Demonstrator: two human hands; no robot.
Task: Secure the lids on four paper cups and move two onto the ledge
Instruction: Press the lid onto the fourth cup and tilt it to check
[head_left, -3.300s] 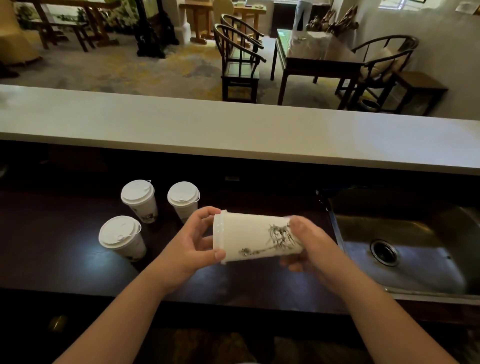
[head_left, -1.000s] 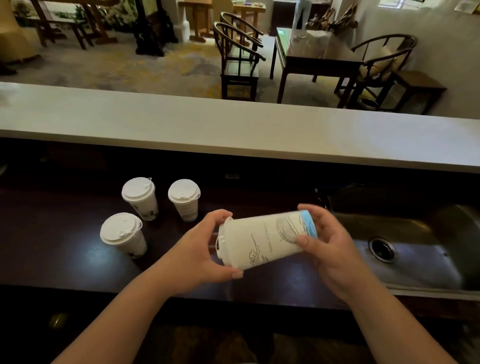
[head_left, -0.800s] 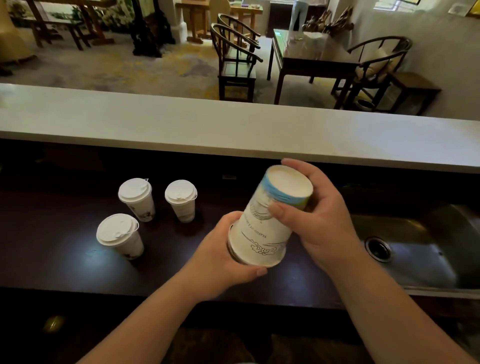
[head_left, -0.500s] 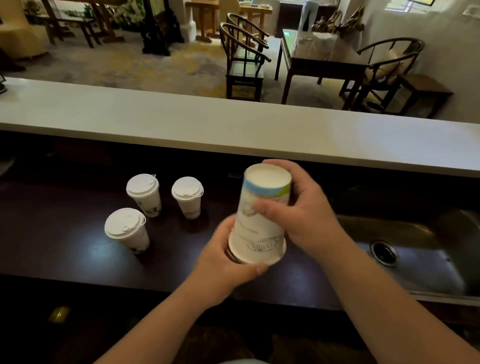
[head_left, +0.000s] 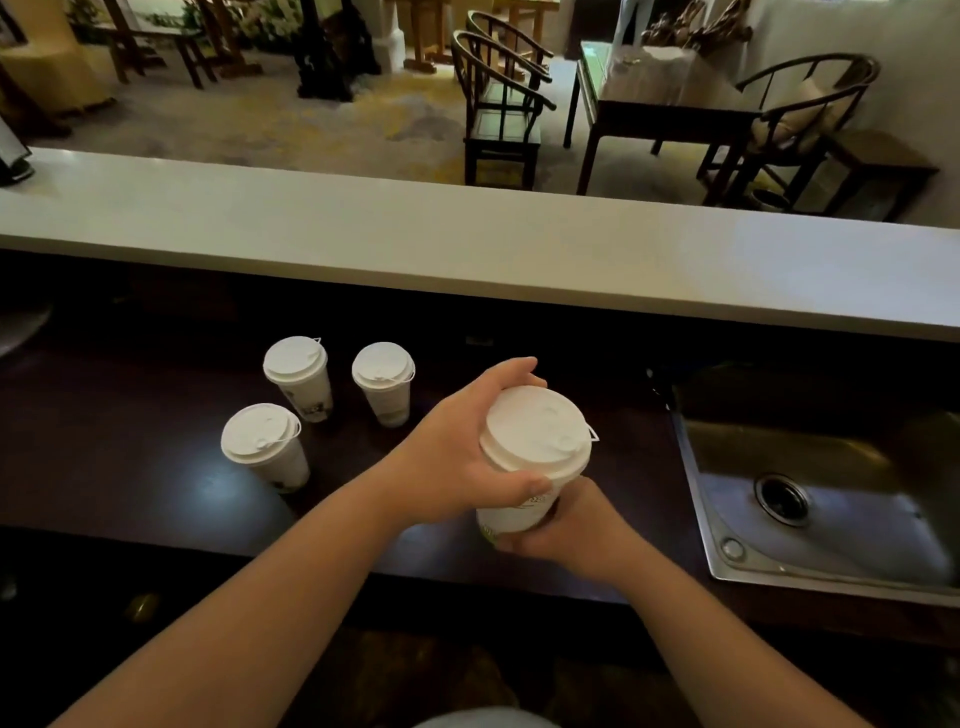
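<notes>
The paper cup (head_left: 519, 512) stands upright, its lid (head_left: 535, 434) gripped by the left hand (head_left: 457, 457). The right hand (head_left: 563, 530) clasps its lower wall, hiding the base. Three lidded cups (head_left: 298, 376) stand left of the left hand.

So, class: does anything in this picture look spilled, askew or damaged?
Nothing stands out. Three lidded cups stand upright on the dark counter, no spill shows, and the held cup is upright with its lid on.

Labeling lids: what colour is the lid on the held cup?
Plain white lid, seen best from the head view.
</notes>
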